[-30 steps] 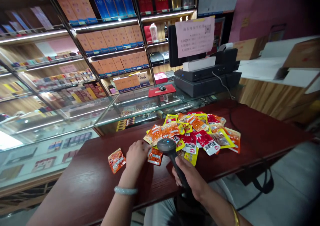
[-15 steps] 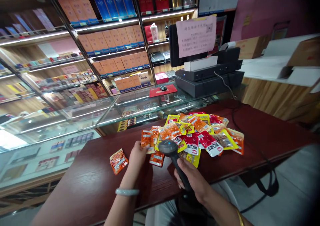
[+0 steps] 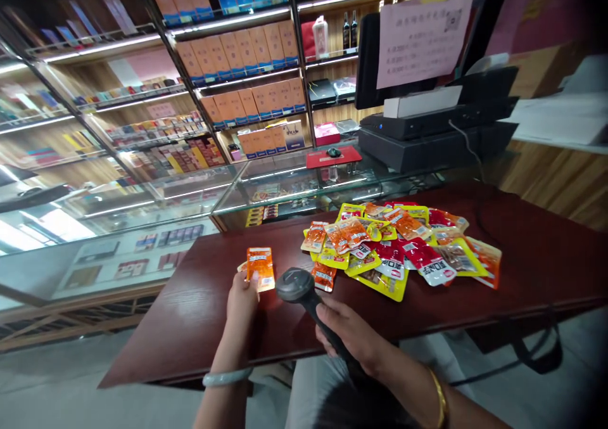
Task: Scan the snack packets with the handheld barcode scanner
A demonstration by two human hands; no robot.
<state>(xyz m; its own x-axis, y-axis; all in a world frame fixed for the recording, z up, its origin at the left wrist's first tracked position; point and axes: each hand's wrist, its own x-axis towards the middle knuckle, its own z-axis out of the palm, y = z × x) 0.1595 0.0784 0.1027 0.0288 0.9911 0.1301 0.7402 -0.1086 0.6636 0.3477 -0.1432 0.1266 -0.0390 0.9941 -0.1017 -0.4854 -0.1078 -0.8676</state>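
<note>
Two hands busy: left hand (image 3: 241, 297) pinching an orange packet (image 3: 260, 267), right hand (image 3: 350, 335) clenched round a scanner (image 3: 297, 286), heap of packets (image 3: 399, 245) just beside on the red table (image 3: 536, 258).

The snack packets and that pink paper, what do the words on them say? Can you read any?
Pink paper on the screen: printed lines and a square code, too blurred to read.
Orange packet in the left hand: print too small to read.
Pile of packets: white labels with large characters, too blurred to read.
Scanner in the right hand: no text visible.
</note>
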